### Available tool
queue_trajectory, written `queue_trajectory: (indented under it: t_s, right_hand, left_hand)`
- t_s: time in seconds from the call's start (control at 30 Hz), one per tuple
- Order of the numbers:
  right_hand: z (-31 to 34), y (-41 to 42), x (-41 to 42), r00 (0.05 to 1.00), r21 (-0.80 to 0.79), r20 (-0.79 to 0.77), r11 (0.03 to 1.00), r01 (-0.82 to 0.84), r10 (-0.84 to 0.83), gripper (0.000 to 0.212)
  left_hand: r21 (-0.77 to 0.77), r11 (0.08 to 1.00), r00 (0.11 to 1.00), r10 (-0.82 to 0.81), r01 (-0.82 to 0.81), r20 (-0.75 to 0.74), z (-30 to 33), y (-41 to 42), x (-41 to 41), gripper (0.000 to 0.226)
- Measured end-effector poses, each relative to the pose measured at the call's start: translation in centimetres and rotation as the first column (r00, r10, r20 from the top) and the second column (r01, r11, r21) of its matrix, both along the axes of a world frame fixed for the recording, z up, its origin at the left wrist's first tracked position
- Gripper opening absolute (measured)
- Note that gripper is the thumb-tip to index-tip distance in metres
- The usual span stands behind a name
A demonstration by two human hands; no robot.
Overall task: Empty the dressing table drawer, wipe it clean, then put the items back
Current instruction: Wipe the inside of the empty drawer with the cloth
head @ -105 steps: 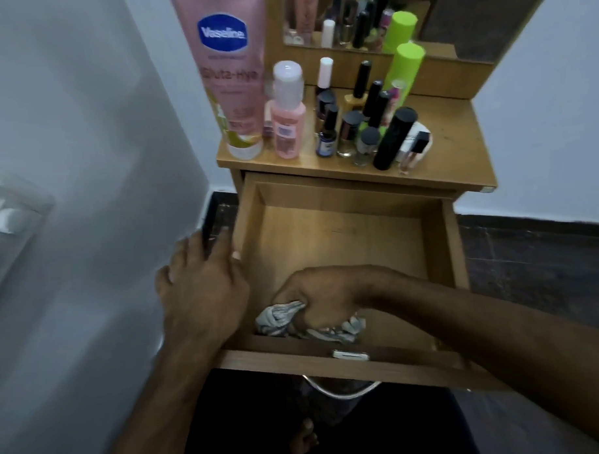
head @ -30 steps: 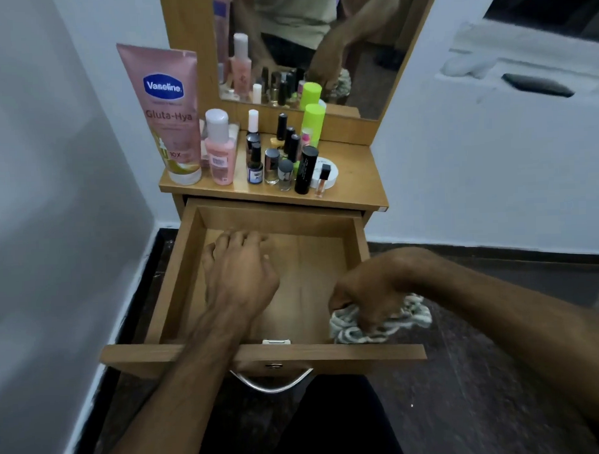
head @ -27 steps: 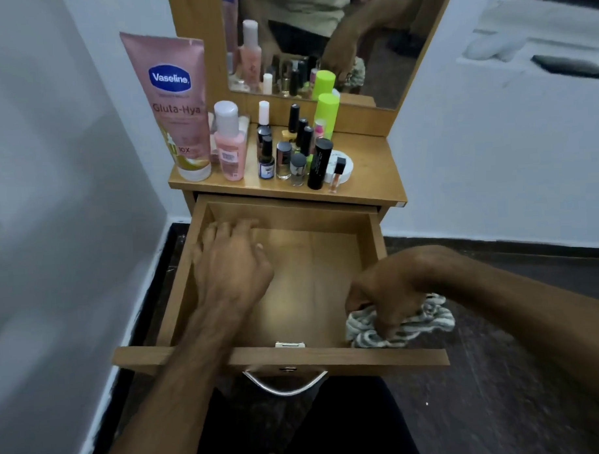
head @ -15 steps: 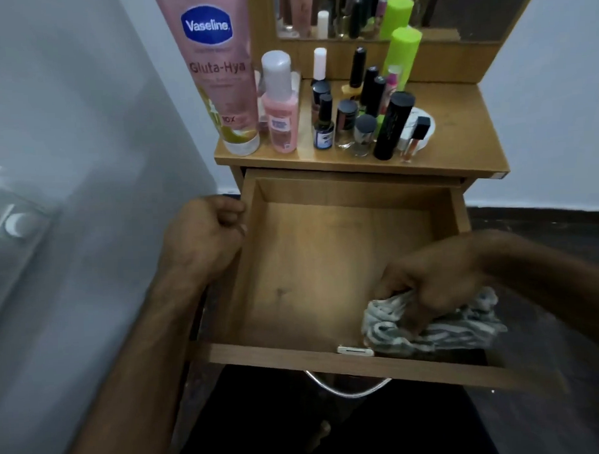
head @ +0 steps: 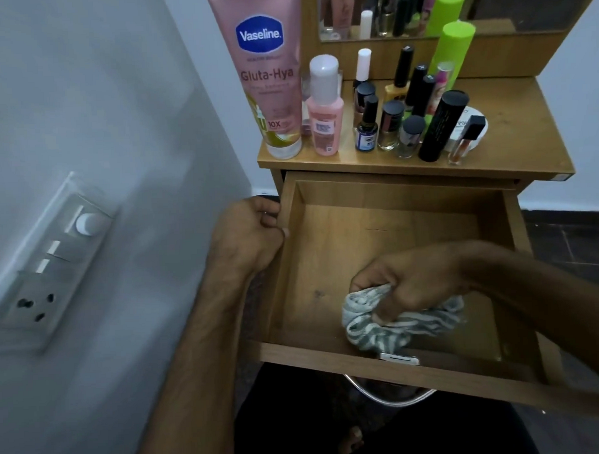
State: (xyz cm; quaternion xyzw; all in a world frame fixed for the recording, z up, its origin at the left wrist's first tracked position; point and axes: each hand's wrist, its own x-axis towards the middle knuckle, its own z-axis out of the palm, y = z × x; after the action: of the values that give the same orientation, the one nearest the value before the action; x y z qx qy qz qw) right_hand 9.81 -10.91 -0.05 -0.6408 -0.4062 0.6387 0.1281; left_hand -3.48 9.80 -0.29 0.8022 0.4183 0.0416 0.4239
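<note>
Right hand (head: pixel 410 287) bunching cloth (head: pixel 393 320) on near floor of drawer (head: pixel 386 230). Left hand (head: pixel 249 232) gripping drawer's left wall. Cloth soft, light, crumples easily; best held wadded in palm. Bottles (head: pixel 394 121) waiting on tabletop (head: pixel 518 127): likely rigid, tippable; take by body.
</note>
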Motion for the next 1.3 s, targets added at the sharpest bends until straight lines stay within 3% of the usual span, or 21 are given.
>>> queue_trajectory:
  t_s: [0.13, 0.27, 0.43, 0.6, 0.7, 0.83, 0.93, 1.1, 1.2, 1.3]
  right_hand:
    - [-0.2, 2.5, -4.4, 0.982, 0.211, 0.04, 0.963, 0.17, -0.182, 0.016]
    - [-0.5, 4.9, -8.1, 0.953, 0.401, 0.144, 0.896, 0.189, -0.265, 0.023]
    - [1.3, 3.5, -6.4, 0.967, 0.284, 0.255, 0.958, -0.051, -0.025, 0.022]
    - [0.5, 5.5, -8.6, 0.954, 0.405, 0.251, 0.913, 0.054, -0.167, 0.023]
    - [0.4, 5.1, -8.5, 0.954, 0.402, 0.246, 0.913, 0.062, -0.173, 0.021]
    - [1.9, 3.7, -7.2, 0.912, 0.271, 0.41, 0.951, -0.149, 0.026, 0.023]
    - [3.4, 1.9, -5.7, 0.866, 0.103, 0.478, 0.97, -0.219, 0.144, 0.025]
    - [4.1, -0.1, -4.9, 0.874, -0.002, 0.469, 0.99, -0.143, 0.127, 0.022]
    - [3.8, -1.3, -4.7, 0.918, 0.03, 0.397, 0.999, 0.013, -0.024, 0.02]
    - [3.5, -3.5, -4.6, 0.9, 0.078, 0.402, 0.985, 0.152, -0.171, 0.024]
  left_hand:
    - [-0.115, 0.993, 0.999, 0.002, 0.001, 0.034, 0.2, 0.4, -0.3, 0.034]
    - [-0.228, 0.974, 0.999, 0.017, -0.005, 0.05, 0.6, 0.9, -0.4, 0.036]
    - [-0.222, 0.975, 0.998, 0.01, 0.003, 0.057, 0.2, 0.8, -0.5, 0.037]
    - [-0.225, 0.974, 0.999, 0.012, -0.001, 0.049, 0.4, 1.0, -0.5, 0.036]
    - [-0.236, 0.972, 0.999, 0.012, -0.002, 0.039, 0.5, 1.0, -0.3, 0.035]
    - [-0.205, 0.979, 0.999, 0.011, -0.001, 0.044, 0.2, 0.6, -0.1, 0.034]
    - [-0.181, 0.984, 0.999, 0.017, -0.008, 0.046, 0.0, 0.7, 0.0, 0.031]
    - [-0.166, 0.985, 0.999, 0.043, -0.037, 0.031, -0.2, 0.6, 0.1, 0.025]
    - [-0.086, 0.994, 0.998, 0.062, -0.06, 0.023, -0.2, 0.1, 0.2, 0.022]
    - [0.067, 0.997, 0.998, 0.049, -0.046, -0.032, 0.2, -0.7, 0.3, 0.019]
